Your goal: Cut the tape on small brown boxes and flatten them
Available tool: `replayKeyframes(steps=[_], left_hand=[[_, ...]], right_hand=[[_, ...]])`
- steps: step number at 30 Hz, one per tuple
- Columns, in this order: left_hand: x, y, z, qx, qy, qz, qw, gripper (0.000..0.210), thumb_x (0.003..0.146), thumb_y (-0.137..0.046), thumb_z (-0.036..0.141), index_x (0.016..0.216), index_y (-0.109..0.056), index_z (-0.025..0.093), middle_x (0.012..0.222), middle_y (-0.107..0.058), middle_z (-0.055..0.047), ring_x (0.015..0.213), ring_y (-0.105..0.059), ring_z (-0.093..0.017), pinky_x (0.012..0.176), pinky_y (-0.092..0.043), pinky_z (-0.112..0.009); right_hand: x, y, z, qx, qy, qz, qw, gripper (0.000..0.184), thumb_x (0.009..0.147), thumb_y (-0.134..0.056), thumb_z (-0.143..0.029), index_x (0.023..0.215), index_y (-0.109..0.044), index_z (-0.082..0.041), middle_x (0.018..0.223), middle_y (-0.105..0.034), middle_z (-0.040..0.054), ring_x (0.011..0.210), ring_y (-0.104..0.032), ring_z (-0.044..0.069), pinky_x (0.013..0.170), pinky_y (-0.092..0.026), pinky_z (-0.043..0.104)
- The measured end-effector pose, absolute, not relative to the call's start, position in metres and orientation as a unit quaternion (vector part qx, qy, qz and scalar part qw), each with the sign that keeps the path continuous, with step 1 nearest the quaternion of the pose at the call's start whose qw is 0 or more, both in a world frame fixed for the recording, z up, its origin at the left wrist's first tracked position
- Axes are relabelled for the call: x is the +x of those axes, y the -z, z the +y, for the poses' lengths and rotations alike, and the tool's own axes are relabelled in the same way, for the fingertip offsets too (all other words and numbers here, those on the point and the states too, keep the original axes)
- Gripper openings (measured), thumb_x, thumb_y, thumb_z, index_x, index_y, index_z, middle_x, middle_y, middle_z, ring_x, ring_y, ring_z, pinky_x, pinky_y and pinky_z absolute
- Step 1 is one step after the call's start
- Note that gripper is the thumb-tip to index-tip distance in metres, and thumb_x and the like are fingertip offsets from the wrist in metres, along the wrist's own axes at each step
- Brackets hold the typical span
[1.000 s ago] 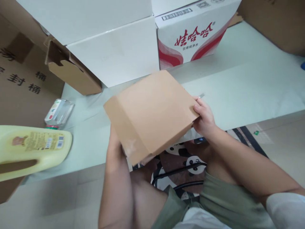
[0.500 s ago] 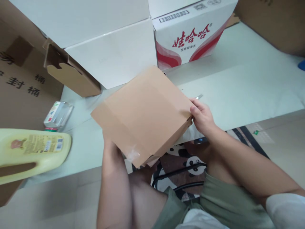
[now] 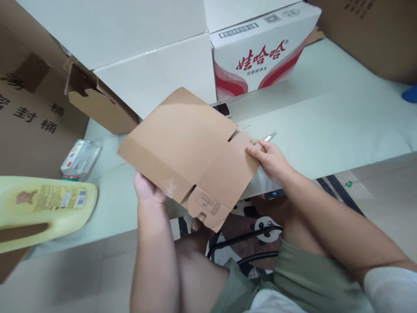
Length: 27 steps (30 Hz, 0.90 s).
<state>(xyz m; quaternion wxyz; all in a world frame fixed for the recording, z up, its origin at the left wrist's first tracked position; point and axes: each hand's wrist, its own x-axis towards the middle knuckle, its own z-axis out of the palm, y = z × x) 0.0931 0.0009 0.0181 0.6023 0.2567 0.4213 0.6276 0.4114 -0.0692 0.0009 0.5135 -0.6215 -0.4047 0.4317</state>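
A brown cardboard box [image 3: 185,134], partly unfolded, is held tilted above the front of the table. One panel with slots and a notched, printed flap spreads toward the lower right. My right hand [image 3: 269,158] pinches the right edge of that panel, thumb on top. My left hand [image 3: 148,189] supports the lower left edge from below; its fingers are mostly hidden under the cardboard. Just beyond my right fingers lies a small shiny metal tool [image 3: 270,137], too blurred to name. A phone [image 3: 223,109] shows behind the box's far edge.
White cartons [image 3: 159,65] stand at the back, beside a red-and-white water carton [image 3: 260,65]. An open brown box [image 3: 100,106], a clear plastic bottle [image 3: 81,157] and a yellow jug [image 3: 48,208] are at the left. A blue object [image 3: 409,94] lies far right.
The box's right-hand panel has folded outward, so its slots and printed flap now show. The cardboard has shifted slightly left, uncovering the phone. More of my left hand is visible.
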Motion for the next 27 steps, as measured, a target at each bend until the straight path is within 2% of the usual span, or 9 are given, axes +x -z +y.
replayKeyframes(steps=[3, 7, 10, 13, 17, 19, 22, 25, 27], left_hand=[[0.097, -0.021, -0.002, 0.259, -0.623, 0.411, 0.613, 0.041, 0.09, -0.059, 0.056, 0.103, -0.073, 0.02, 0.105, -0.079, -0.01, 0.111, -0.073, -0.028, 0.097, -0.059, -0.039], [0.105, -0.016, 0.0, 0.254, -0.62, 0.434, 0.603, 0.019, 0.083, -0.076, 0.027, 0.1, -0.072, 0.02, 0.101, -0.079, -0.007, 0.1, -0.075, -0.023, 0.095, -0.06, -0.033], [0.112, -0.012, 0.002, 0.208, -0.633, 0.427, 0.611, 0.01, 0.09, -0.067, 0.02, 0.099, -0.07, 0.02, 0.098, -0.079, -0.005, 0.095, -0.076, -0.019, 0.094, -0.06, -0.032], [0.119, -0.015, 0.0, 0.186, -0.616, 0.43, 0.633, 0.011, 0.092, -0.062, 0.02, 0.1, -0.07, 0.019, 0.095, -0.078, -0.005, 0.089, -0.075, -0.017, 0.091, -0.06, -0.031], [0.124, -0.029, -0.007, 0.156, -0.588, 0.42, 0.674, 0.031, 0.098, -0.047, 0.041, 0.094, -0.068, 0.019, 0.084, -0.075, -0.007, 0.078, -0.074, -0.02, 0.074, -0.061, -0.033], [0.124, -0.036, -0.01, 0.138, -0.58, 0.417, 0.686, 0.042, 0.098, -0.037, 0.048, 0.087, -0.065, 0.019, 0.077, -0.072, -0.007, 0.071, -0.072, -0.02, 0.064, -0.059, -0.032], [0.125, -0.042, -0.014, 0.119, -0.567, 0.431, 0.692, 0.04, 0.095, -0.035, 0.044, 0.082, -0.061, 0.018, 0.073, -0.068, -0.006, 0.062, -0.069, -0.018, 0.057, -0.057, -0.031], [0.129, -0.044, -0.016, 0.123, -0.553, 0.443, 0.695, 0.034, 0.093, -0.038, 0.04, 0.079, -0.059, 0.018, 0.067, -0.063, -0.004, 0.055, -0.064, -0.016, 0.054, -0.055, -0.03], [0.132, -0.043, -0.016, 0.133, -0.545, 0.449, 0.695, 0.031, 0.092, -0.04, 0.038, 0.077, -0.058, 0.018, 0.064, -0.059, -0.003, 0.052, -0.061, -0.015, 0.053, -0.054, -0.029]], right_hand=[[0.411, -0.003, -0.069, -0.619, -0.425, -0.415, 0.514, 0.044, 0.071, -0.076, -0.06, 0.089, -0.066, -0.021, 0.087, -0.072, 0.0052, 0.08, -0.065, 0.022, 0.07, -0.053, 0.035], [0.407, -0.007, -0.068, -0.589, -0.386, -0.391, 0.592, 0.049, 0.068, -0.076, -0.063, 0.096, -0.063, -0.024, 0.08, -0.068, 0.0003, 0.065, -0.06, 0.016, 0.055, -0.046, 0.028], [0.399, -0.008, -0.07, -0.517, -0.461, -0.405, 0.597, 0.057, 0.066, -0.074, -0.07, 0.099, -0.061, -0.025, 0.059, -0.058, -0.005, 0.048, -0.051, 0.012, 0.044, -0.036, 0.025], [0.387, -0.012, -0.076, -0.489, -0.526, -0.441, 0.538, 0.051, 0.066, -0.077, -0.068, 0.08, -0.061, -0.021, 0.051, -0.054, -0.0046, 0.042, -0.047, 0.01, 0.041, -0.034, 0.024], [0.384, -0.026, -0.085, -0.504, -0.527, -0.379, 0.57, 0.044, 0.066, -0.079, -0.058, 0.068, -0.057, -0.021, 0.051, -0.052, -0.0049, 0.036, -0.035, 0.006, 0.035, -0.025, 0.023], [0.397, -0.035, -0.095, -0.52, -0.498, -0.346, 0.601, 0.04, 0.064, -0.081, -0.053, 0.069, -0.057, -0.021, 0.052, -0.051, -0.0058, 0.037, -0.033, 0.005, 0.034, -0.024, 0.022], [0.437, -0.046, -0.125, -0.562, -0.429, -0.301, 0.64, 0.039, 0.061, -0.083, -0.048, 0.074, -0.057, -0.022, 0.059, -0.051, -0.0063, 0.039, -0.033, 0.004, 0.034, -0.021, 0.021], [0.493, -0.049, -0.166, -0.641, -0.293, -0.241, 0.667, 0.04, 0.056, -0.084, -0.045, 0.072, -0.054, -0.025, 0.07, -0.054, -0.0028, 0.046, -0.04, 0.008, 0.035, -0.021, 0.022], [0.53, -0.048, -0.189, -0.707, -0.18, -0.209, 0.651, 0.038, 0.057, -0.082, -0.043, 0.069, -0.05, -0.027, 0.068, -0.052, -0.0019, 0.047, -0.042, 0.012, 0.036, -0.026, 0.026]])
